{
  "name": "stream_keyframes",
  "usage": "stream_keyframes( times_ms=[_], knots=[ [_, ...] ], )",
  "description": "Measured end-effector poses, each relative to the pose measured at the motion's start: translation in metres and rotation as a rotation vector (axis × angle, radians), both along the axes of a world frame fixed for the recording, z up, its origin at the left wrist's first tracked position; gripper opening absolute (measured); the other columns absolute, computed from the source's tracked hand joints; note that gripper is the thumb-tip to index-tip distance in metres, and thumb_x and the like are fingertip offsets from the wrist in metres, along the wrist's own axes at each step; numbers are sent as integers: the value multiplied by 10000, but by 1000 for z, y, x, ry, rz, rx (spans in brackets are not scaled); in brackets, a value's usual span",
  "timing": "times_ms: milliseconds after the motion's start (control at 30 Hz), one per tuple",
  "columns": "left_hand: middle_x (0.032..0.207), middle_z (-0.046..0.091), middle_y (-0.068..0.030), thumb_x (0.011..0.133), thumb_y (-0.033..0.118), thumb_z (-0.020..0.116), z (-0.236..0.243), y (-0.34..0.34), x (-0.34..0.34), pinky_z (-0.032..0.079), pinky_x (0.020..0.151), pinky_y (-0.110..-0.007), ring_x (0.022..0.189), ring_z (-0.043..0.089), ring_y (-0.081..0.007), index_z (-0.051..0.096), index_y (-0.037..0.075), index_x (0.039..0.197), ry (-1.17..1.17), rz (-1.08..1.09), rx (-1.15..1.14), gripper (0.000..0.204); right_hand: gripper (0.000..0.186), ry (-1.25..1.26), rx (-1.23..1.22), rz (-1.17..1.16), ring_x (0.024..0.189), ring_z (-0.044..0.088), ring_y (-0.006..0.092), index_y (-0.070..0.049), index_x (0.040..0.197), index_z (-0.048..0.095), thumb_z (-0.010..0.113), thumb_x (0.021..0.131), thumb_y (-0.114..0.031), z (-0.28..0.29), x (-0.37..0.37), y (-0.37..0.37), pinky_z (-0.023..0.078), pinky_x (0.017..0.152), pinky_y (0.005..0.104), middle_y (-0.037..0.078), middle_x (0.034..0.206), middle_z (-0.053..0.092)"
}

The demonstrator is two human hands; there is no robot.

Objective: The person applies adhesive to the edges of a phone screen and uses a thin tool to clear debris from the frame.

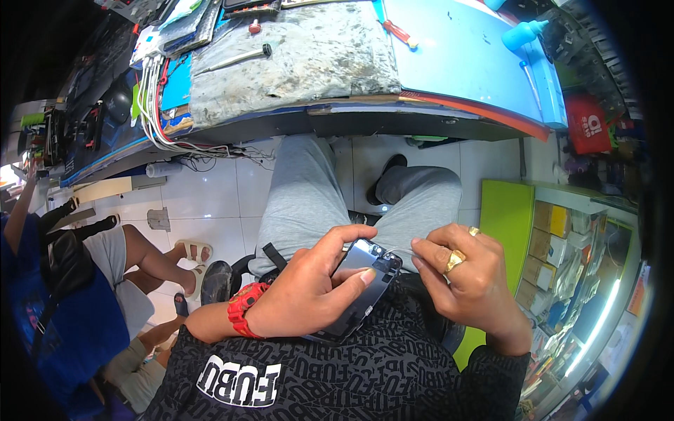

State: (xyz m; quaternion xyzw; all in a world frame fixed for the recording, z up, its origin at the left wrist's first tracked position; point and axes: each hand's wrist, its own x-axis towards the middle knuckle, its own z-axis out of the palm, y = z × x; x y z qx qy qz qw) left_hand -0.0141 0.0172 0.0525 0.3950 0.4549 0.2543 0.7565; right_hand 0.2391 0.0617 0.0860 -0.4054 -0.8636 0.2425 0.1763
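Your left hand (298, 291) grips the phone (358, 305) over your lap (305, 189), off the worktop's (323, 56) near edge; your right hand (463, 277) pinches a thin wire (399, 250) by its end. A hard tug could tear the wire, and a looser left hold could drop the phone floorward.

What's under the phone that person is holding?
Past the right edge of the phone, the black patterned shirt shows. The left hand has its thumb on top. Whatever is directly under the phone, including any fingers there, is covered.
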Motion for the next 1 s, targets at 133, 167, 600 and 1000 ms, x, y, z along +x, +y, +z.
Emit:
stream_keyframes(
  times_ms=[133,167,600,1000],
  knots=[
    [1286,614,-99,1054,-40,637,-2,-2,0,576,958,-250,1146,651,-88,420,-51,1537,34,-4,35,529,233,-17,41,14,694,704,232,-31,1016,793,843,788,-20,1,-1,-1,508,550,359,55,894,702],
    [1241,621,-86,1053,-33,645,-2,-3,1,577,934,-244,1103,650,-75,428,-50,1535,37,7,48,528,233,-24,41,16,693,703,232,-29,1014,792,842,787,-19,2,-1,-2,509,551,358,56,894,702],
    [1095,618,-34,1053,4,672,-5,2,2,564,851,-228,965,608,-38,455,-36,1531,88,-18,83,527,220,-9,-2,27,669,701,238,-26,1010,792,841,795,-12,0,-2,5,527,548,364,63,887,703],
    [1299,594,-69,1064,-1,655,-9,5,0,554,991,-252,1164,615,-77,430,-37,1543,-29,-16,-70,531,200,-24,-14,55,660,700,234,-36,994,807,848,799,-23,0,1,10,534,557,363,66,879,713]
  ],
)
